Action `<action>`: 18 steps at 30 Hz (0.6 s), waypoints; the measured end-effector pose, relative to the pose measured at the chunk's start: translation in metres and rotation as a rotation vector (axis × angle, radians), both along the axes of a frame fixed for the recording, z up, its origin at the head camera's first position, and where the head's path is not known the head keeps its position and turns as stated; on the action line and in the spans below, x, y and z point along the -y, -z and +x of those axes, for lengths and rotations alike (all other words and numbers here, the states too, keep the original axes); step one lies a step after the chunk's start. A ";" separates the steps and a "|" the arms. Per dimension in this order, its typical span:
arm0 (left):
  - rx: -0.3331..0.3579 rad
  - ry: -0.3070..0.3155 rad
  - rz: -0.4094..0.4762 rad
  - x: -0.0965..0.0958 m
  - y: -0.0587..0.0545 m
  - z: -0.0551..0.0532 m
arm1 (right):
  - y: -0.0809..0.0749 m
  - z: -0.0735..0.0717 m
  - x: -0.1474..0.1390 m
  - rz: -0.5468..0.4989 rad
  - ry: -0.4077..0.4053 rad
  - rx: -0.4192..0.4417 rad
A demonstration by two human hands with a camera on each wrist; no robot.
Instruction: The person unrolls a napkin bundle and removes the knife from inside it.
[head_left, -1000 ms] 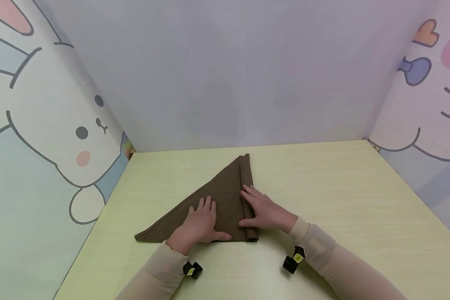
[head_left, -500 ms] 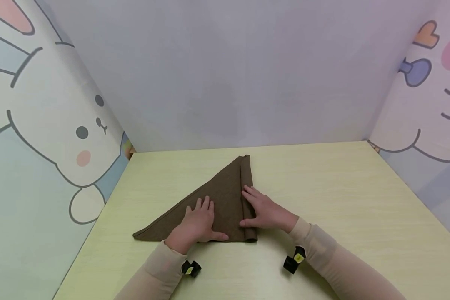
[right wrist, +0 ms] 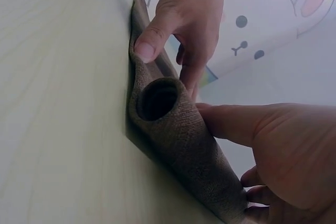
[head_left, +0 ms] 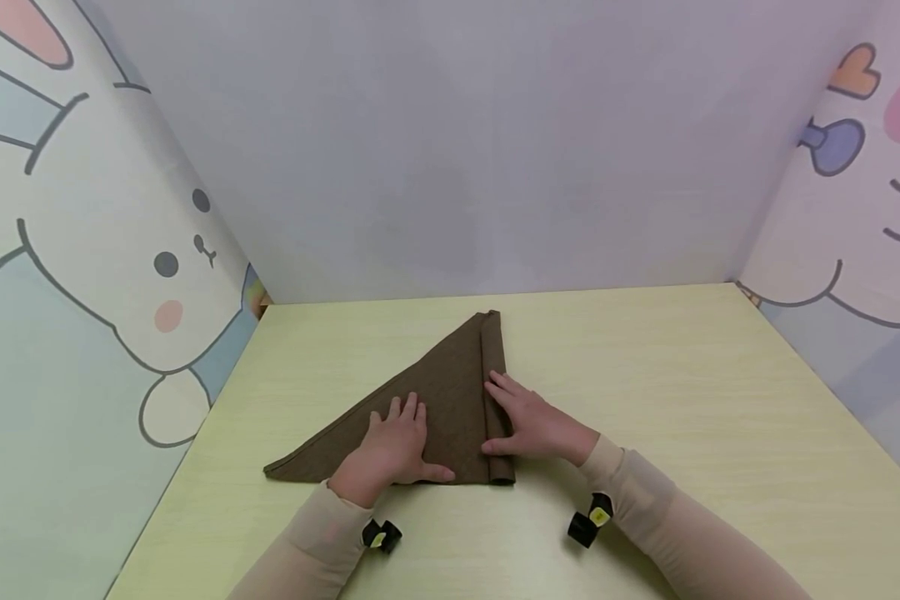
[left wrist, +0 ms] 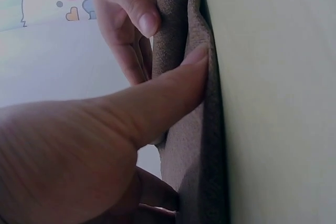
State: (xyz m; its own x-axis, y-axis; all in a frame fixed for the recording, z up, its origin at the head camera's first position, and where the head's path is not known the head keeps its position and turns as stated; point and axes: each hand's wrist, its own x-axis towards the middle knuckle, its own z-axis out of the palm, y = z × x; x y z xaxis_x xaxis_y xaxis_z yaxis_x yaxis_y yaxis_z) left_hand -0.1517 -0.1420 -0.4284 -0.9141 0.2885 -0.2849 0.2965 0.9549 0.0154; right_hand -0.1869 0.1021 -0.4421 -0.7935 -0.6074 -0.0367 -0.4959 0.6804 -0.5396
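Note:
A brown cloth (head_left: 453, 375) lies on the table, folded into a triangle. Its right edge is rolled into a narrow tube (head_left: 497, 350), whose hollow end shows in the right wrist view as a dark round opening. My left hand (head_left: 390, 450) rests on the flat part with fingers spread, its thumb pressing near the front edge. Over the roll lies my right hand (head_left: 532, 421), thumb and fingertips touching it, fingers relaxed rather than wrapped round it. In the right wrist view the right thumb (right wrist: 231, 121) meets the roll just behind its open end.
The pale wood-grain table (head_left: 645, 375) extends on both sides of the cloth. A plain light wall (head_left: 450, 150) stands at its far edge, with cartoon-printed panels (head_left: 120, 292) left and right. Each sleeve carries a small black wrist device (head_left: 585, 529).
My left hand and the cloth's left corner have shifted very slightly to the left. The right hand stays on the roll almost unmoved.

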 end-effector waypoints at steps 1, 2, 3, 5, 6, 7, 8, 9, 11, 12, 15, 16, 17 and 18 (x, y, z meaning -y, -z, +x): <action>0.000 0.000 0.001 0.000 0.000 0.000 | 0.000 0.000 0.000 0.001 0.000 0.002; 0.000 0.000 0.002 0.000 0.000 0.000 | 0.000 0.000 -0.001 0.001 0.000 0.002; 0.000 0.000 0.003 0.000 0.000 0.000 | 0.000 0.000 -0.001 0.001 -0.001 0.004; 0.002 0.000 0.001 0.000 -0.001 0.000 | -0.001 0.000 -0.001 0.000 -0.005 0.008; 0.003 0.001 0.001 0.000 -0.001 0.000 | -0.002 0.000 -0.001 -0.001 -0.008 0.010; 0.003 0.001 0.000 0.000 -0.001 0.001 | -0.002 0.000 -0.002 0.000 -0.010 0.010; 0.002 0.002 -0.002 0.000 -0.001 0.001 | -0.003 0.000 -0.002 -0.001 -0.013 0.012; 0.000 0.003 -0.002 0.000 -0.001 0.001 | -0.003 0.000 -0.002 -0.001 -0.015 0.013; -0.004 0.004 -0.004 0.001 -0.001 0.001 | -0.005 0.000 -0.002 -0.003 -0.021 0.013; -0.006 0.006 -0.005 0.001 -0.001 0.001 | -0.005 0.000 -0.003 -0.001 -0.022 0.013; -0.015 0.011 -0.006 0.001 -0.001 0.000 | -0.007 0.001 -0.004 0.004 -0.027 0.013; -0.017 0.012 -0.008 0.001 -0.001 0.000 | -0.008 0.000 -0.004 0.003 -0.030 0.013; -0.017 0.013 -0.009 0.001 -0.001 0.000 | -0.008 0.000 -0.005 0.005 -0.034 0.011; -0.018 0.013 -0.009 0.001 -0.001 0.000 | -0.008 0.000 -0.005 0.003 -0.038 0.011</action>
State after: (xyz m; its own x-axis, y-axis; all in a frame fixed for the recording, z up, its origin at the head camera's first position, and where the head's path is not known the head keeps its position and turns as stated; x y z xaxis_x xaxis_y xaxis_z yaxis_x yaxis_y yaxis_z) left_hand -0.1515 -0.1427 -0.4279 -0.9151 0.2984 -0.2713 0.3095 0.9509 0.0018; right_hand -0.1872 0.1073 -0.4340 -0.7693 -0.6371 -0.0470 -0.5157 0.6628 -0.5429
